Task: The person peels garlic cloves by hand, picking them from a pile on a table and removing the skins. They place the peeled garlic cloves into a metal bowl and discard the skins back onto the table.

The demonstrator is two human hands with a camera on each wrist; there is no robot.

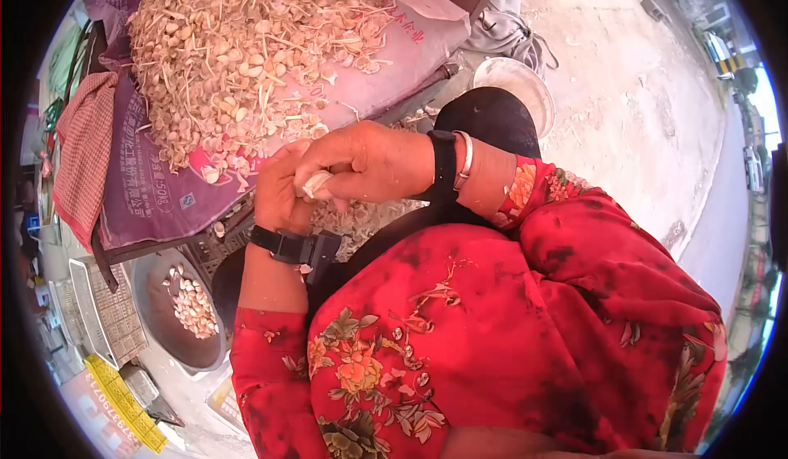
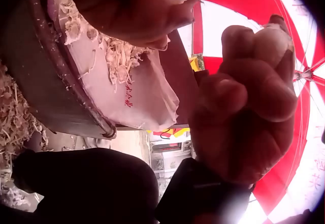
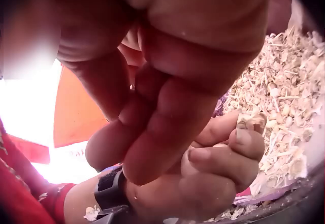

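My right hand (image 1: 373,164) pinches a pale garlic clove (image 1: 316,183) between thumb and curled index finger. In the left wrist view, that right hand (image 2: 244,112) holds the whitish clove (image 2: 271,43) at its fingertips. Close against it, my left hand (image 1: 281,188) has its fingers curled. The right wrist view shows the left hand (image 3: 218,168) gripping a pale garlic piece (image 3: 250,122) at its fingertips; part of its palm is hidden by the right hand (image 3: 172,71). A heap of garlic and dry skins (image 1: 246,57) lies just beyond both hands.
The heap rests on a purple printed sack (image 1: 156,196) over a raised surface. At lower left stands a grey basin (image 1: 156,295) with cloves, beside a wire crate (image 1: 111,311). A pale round container (image 1: 533,98) stands beyond the dark-clothed knee (image 1: 488,114).
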